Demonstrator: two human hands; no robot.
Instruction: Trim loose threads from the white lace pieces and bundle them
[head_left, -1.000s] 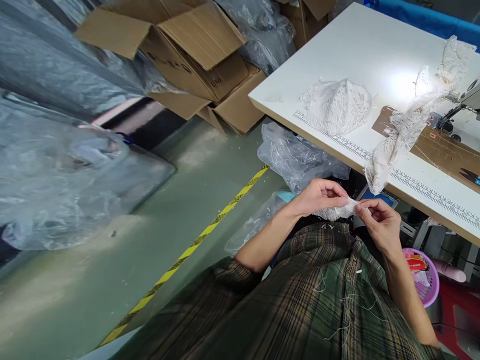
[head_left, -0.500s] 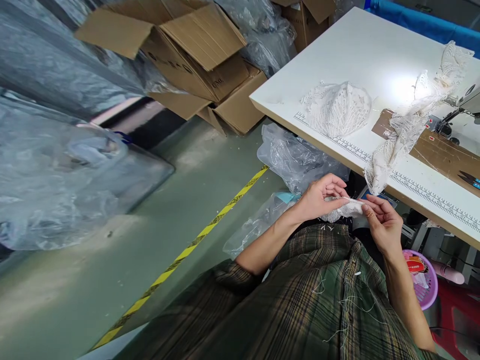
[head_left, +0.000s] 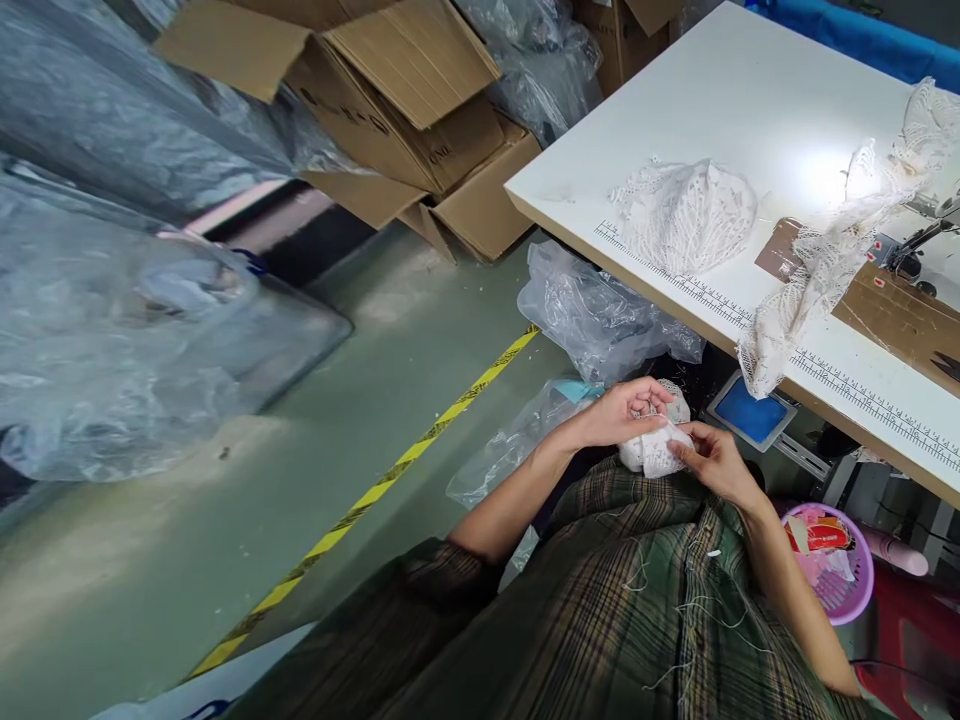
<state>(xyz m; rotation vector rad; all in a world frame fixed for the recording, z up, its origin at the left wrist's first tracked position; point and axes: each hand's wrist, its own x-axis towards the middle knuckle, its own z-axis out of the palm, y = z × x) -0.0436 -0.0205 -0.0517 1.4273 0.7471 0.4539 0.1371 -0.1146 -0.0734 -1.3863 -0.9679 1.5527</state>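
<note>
Close to my body, below the table's front edge, I hold a bunched piece of white lace fabric (head_left: pixel 654 452). My left hand (head_left: pixel 622 412) pinches its upper left side, thumb along the top and fingers curled. On its right side my right hand (head_left: pixel 712 460) grips the lace between thumb and fingers. Some of the lace shows behind my left fingers. On the table a heap of white lace (head_left: pixel 686 215) lies near the ruler strip. A long lace strip (head_left: pixel 814 275) runs from beside the sewing machine (head_left: pixel 911 255) and droops over the front edge.
The white table (head_left: pixel 750 90) has a printed ruler along its front edge. Dark snips (head_left: pixel 946 365) lie at the right. Below are a blue pad (head_left: pixel 752 410) and a purple basket (head_left: pixel 836 600). Cardboard boxes (head_left: pixel 405 130) and plastic bags (head_left: pixel 112 350) stand left, beyond yellow floor tape (head_left: pixel 390 483).
Both hands have moved slightly left and down, nearer my body. The lace between them is now bunched and folded where its edge was stretched before. The right hand has come closer to the left.
</note>
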